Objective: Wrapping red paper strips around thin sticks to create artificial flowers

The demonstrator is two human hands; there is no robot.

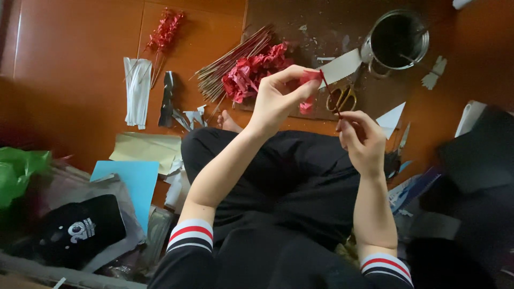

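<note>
Head view: left hand (278,99) pinches red paper (309,78) onto a thin stick (330,95); right hand (361,136), at five o'clock, pinches its lower end steady.

Black top, sleeves (190,251) pushed up past the forearms, cuffs (386,266) striped white-red-white over black. Black trousers (289,176), loose fit. One bare foot (229,122). Both hands bare, no rings, watch or gloves visible.

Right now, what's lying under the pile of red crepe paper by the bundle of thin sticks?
The red crepe paper pile rests on the dark brown board, overlapping the stick bundle. Whatever lies directly beneath the pile is covered.
</note>
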